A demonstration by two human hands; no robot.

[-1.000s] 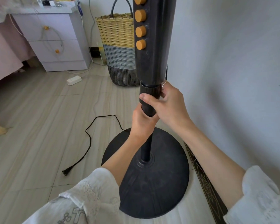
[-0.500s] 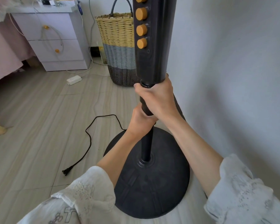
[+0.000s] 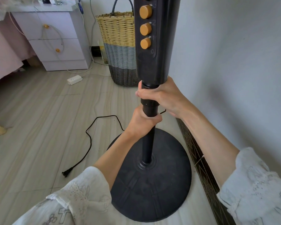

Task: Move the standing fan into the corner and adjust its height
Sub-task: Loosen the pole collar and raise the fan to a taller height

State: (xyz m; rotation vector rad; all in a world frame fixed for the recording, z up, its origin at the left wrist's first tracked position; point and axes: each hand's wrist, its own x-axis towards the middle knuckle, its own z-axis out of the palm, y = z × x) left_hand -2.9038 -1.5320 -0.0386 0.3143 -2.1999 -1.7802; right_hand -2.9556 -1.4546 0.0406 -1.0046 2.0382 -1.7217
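The fan [image 3: 156, 46] stands upright near the right wall [image 3: 234, 62], its round base [image 3: 161, 192] flat on the floor [image 3: 39, 127] and close to the dark skirting [image 3: 199, 153]. The pole [image 3: 148, 143] rises vertically from the base centre; the long axis is vertical. The control column faces the viewer, with its orange knobs [image 3: 145, 28] towards the near side.

Change since a second ago: the right hand [image 3: 162, 96] has rolled around the collar [image 3: 150, 105] from a side hold to a full wrap just under the control column. The left hand [image 3: 143, 120] has stayed closed on the pole directly below the collar. The base has not shifted. Judgement: placement is done, and the height step is in hand, with the collar being turned or the upper tube being slid.

Grip state: both hands are closed tight, right on the collar, left on the pole, one touching the other.

The cord [image 3: 91, 140] lies loose on the floor to the left, its plug [image 3: 65, 173] unconnected. A basket [image 3: 118, 49] stands just beyond the fan, in the far corner. A cabinet [image 3: 55, 41] stands far left, and a socket strip [image 3: 74, 79] lies on the floor before it.

Caution: the head is out of view, so the set height cannot be confirmed.
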